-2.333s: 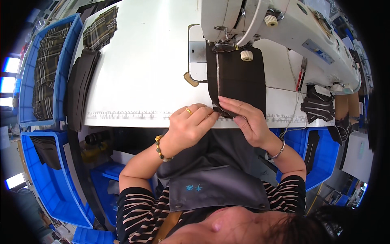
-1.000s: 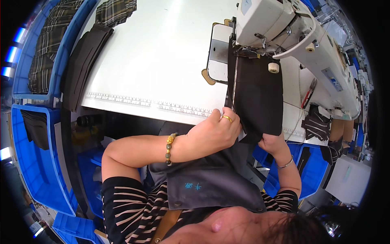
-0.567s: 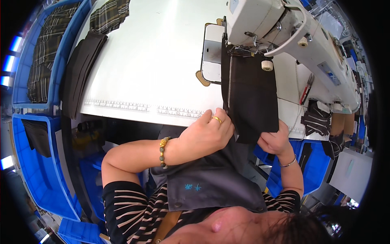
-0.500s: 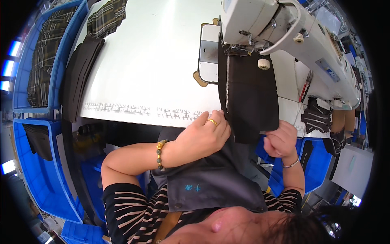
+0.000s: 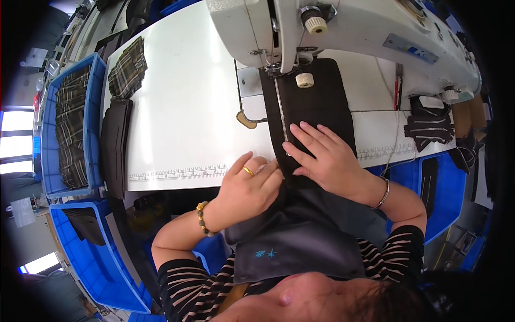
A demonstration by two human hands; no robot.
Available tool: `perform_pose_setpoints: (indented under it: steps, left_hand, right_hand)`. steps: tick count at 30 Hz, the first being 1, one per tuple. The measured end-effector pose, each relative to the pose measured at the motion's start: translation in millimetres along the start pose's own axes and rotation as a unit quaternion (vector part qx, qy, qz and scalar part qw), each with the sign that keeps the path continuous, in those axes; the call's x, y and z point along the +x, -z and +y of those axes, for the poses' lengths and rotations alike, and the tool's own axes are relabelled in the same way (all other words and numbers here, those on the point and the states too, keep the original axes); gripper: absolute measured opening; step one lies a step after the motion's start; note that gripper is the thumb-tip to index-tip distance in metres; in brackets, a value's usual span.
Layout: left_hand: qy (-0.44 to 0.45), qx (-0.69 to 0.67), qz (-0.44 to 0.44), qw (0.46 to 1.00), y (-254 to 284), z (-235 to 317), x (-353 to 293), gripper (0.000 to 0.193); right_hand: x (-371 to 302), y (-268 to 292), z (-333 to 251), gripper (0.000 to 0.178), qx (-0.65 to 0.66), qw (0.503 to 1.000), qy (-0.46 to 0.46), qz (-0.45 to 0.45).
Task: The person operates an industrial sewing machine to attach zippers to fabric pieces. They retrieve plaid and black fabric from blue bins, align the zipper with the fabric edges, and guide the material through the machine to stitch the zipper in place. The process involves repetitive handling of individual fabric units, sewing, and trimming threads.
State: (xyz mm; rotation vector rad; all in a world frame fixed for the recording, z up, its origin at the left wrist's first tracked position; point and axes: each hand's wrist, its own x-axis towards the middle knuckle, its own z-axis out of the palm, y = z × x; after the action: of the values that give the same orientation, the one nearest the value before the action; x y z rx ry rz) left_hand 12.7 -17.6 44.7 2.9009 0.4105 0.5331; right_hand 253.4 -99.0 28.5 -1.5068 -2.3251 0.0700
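A dark brown fabric piece (image 5: 322,102) lies on the white sewing table, its far end under the presser foot (image 5: 278,68) of a white sewing machine (image 5: 354,37). Along its left side runs a silver-toothed zipper (image 5: 280,107). My right hand (image 5: 330,161) rests flat on the near part of the fabric, fingers spread, the fingertips by the zipper. At the fabric's near left edge, my left hand (image 5: 251,185) is closed, its curled fingers pinching that edge. The fabric's near end hangs over the table edge towards my grey apron (image 5: 300,249).
Left stand blue bins, one with plaid pieces (image 5: 72,129), another with dark pieces (image 5: 83,222). Dark folded fabric (image 5: 115,145) and a plaid stack (image 5: 127,67) lie at the table's left. Red-handled snips (image 5: 397,88) and zipper pieces (image 5: 429,129) sit right, above a blue bin (image 5: 453,177).
My right hand has moved from the fabric's near right corner onto its top and opened flat. My left hand stays at the left edge. The whole view has shifted.
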Motion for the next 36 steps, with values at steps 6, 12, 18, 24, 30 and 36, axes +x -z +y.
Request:
perform_pose_setpoints:
  steps: [6, 12, 18, 24, 30, 36]
  left_hand:
    - [0.084, 0.004, 0.041, 0.996, 4.7, -34.7, 25.6, 0.041]
    - [0.084, 0.052, -0.049, 0.994, -4.8, -42.1, 39.1, 0.077]
    - [0.066, 0.075, -0.048, 0.994, 1.2, -41.7, 44.2, 0.079]
    - [0.065, 0.069, -0.036, 0.995, 0.8, -56.7, 52.9, 0.078]
    - [0.049, 0.062, -0.024, 0.997, -3.6, -81.6, 67.8, 0.074]
    - [0.045, 0.065, -0.010, 0.997, -8.4, -100.7, 80.2, 0.073]
  right_hand:
    - [2.9, 2.3, -0.5, 0.063, 0.003, 1.000, 0.006, -0.007]
    - [11.6, 4.7, 6.3, 0.063, 0.007, 1.000, 0.012, -0.018]
    - [27.9, 2.9, 21.2, 0.088, -0.023, 0.999, -0.034, 0.000]
    - [41.3, 6.2, 28.4, 0.087, -0.046, 0.999, -0.021, -0.010]
    - [57.5, 1.4, 46.3, 0.086, -0.049, 0.999, -0.023, 0.001]
    - [70.3, -5.1, 60.7, 0.072, -0.050, 0.998, -0.034, 0.022]
